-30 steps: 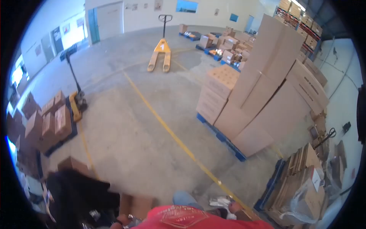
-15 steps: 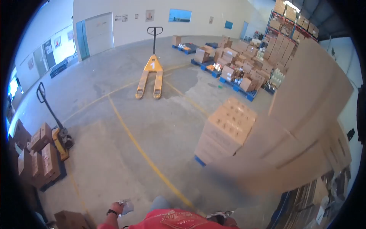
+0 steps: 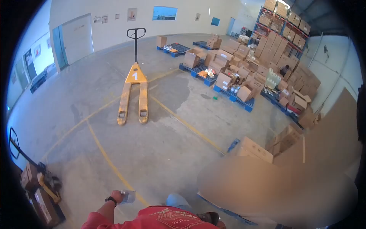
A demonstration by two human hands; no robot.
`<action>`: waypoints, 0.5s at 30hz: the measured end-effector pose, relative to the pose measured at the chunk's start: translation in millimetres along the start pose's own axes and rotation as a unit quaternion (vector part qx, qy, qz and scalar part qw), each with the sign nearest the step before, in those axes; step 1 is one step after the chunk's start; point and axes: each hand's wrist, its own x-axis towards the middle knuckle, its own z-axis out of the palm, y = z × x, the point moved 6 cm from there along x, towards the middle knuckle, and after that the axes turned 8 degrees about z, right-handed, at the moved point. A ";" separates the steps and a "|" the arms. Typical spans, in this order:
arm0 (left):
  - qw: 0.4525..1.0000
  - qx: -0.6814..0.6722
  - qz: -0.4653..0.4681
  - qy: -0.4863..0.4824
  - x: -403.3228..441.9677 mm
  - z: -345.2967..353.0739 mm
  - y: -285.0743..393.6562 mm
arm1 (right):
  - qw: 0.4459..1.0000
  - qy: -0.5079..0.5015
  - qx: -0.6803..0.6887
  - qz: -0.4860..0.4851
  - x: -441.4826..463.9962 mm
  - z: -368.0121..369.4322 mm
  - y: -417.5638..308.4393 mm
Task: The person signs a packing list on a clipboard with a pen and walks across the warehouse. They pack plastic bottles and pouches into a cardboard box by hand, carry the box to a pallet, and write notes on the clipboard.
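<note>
My left hand (image 3: 119, 197), with a dark watch on the wrist, is closed around a small translucent, greyish flat thing (image 3: 129, 196) held low in front of me. Its exact kind does not show. At the bottom edge, beside my red shirt (image 3: 171, 219), a dark object (image 3: 208, 217) shows near my right hand (image 3: 221, 224). Only a sliver of that hand is in view, and its fingers are hidden. A large blurred patch covers the cardboard at the lower right.
Ahead stands a yellow pallet jack (image 3: 134, 78) marked 1, its forks towards me. A second pallet jack (image 3: 47, 185) is at the lower left beside boxes. To the right are loaded blue pallets (image 3: 244, 101), a carton (image 3: 253, 149) and tall racks (image 3: 280, 23).
My view has moved forward and turned right. The yellow pallet jack looks nearer and further left. Tall cardboard at the right covers less of the pallets. My left hand still holds the translucent thing.
</note>
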 end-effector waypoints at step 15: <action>0.991 -0.027 -0.127 -0.044 341.2 -170.5 -90.2 | 0.989 0.054 -0.110 -0.079 300.3 -208.8 -335.0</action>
